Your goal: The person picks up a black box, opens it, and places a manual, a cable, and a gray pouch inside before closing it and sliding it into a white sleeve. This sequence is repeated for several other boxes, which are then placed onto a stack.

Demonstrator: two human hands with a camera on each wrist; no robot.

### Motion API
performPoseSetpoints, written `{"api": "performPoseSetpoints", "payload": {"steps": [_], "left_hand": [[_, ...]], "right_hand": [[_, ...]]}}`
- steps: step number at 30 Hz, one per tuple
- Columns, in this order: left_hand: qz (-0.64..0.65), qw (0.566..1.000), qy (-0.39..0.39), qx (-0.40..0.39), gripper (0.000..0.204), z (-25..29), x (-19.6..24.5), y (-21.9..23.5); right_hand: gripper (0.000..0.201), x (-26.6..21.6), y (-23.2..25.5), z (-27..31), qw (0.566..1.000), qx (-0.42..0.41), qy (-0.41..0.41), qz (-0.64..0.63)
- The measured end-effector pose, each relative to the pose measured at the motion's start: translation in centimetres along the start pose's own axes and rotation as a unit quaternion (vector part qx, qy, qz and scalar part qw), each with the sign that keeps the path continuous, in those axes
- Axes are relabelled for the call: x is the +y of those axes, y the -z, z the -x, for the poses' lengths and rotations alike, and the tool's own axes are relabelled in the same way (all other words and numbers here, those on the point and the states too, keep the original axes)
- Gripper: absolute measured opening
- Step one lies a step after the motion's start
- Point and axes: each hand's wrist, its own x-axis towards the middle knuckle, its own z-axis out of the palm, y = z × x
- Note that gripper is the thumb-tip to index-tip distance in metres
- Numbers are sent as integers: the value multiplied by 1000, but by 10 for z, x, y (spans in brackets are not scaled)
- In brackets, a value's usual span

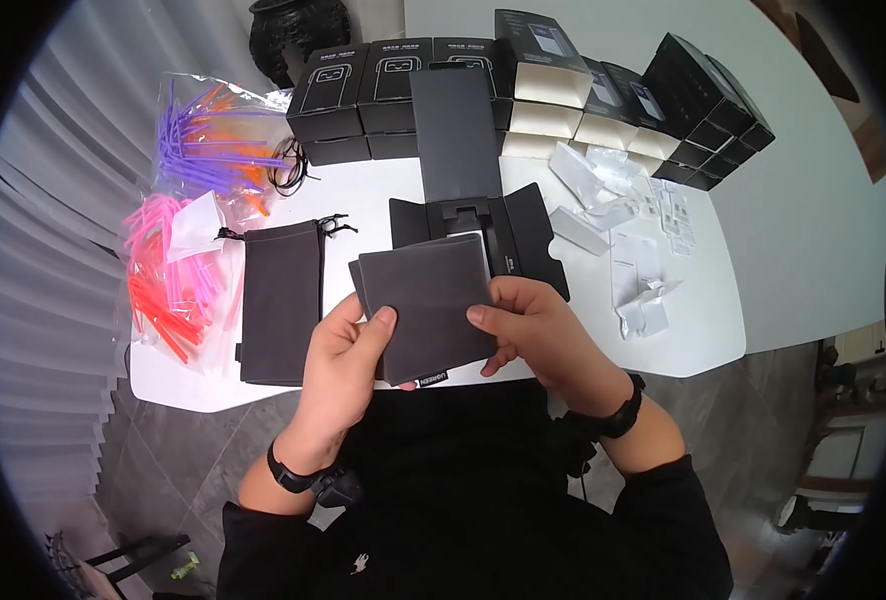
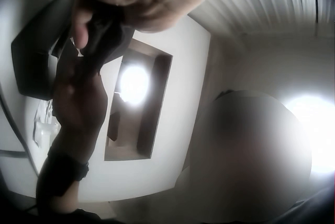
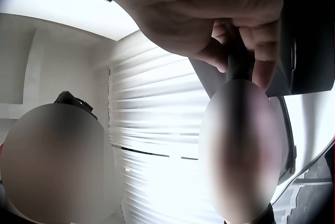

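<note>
A folded dark grey cloth pouch [image 1: 428, 300] is held in front of the body near the table's front edge, its layers slightly offset. A small black tag [image 1: 431, 380] reading UGREEN shows at its lower edge. My left hand [image 1: 343, 355] grips the left side, thumb on top and fingers underneath. The right hand [image 1: 548, 330] pinches the right side with its thumb on top. Just behind the pouch lies an opened black box [image 1: 528, 235], its lid flap raised away from me. A flat dark drawstring pouch [image 1: 283, 305] rests left of my left hand.
Black boxes [image 1: 328, 100] stand in a row along the back, others stacked [image 1: 708, 110] at right. Bags of purple and orange strips [image 1: 203, 140] and pink and red strips [image 1: 168, 290] lie left, near a black cable [image 1: 289, 168]. Crumpled white packaging [image 1: 583, 195] lies right.
</note>
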Motion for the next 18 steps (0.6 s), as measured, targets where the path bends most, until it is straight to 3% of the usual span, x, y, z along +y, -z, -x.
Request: {"api": "performPoseSetpoints", "payload": {"steps": [7,12,18], "left_hand": [[43,998,15,-35,34,-4,27,-17],[14,999,-5,-48,24,-14,52,-19],[85,990,7,-116,19,-20,56,-17]], "right_hand": [[17,-20,3,-3,999,9,22,-31],[23,-48,11,-1,996,-20,50,-76],[20,-53,41,-8,975,-137,46,-169]]}}
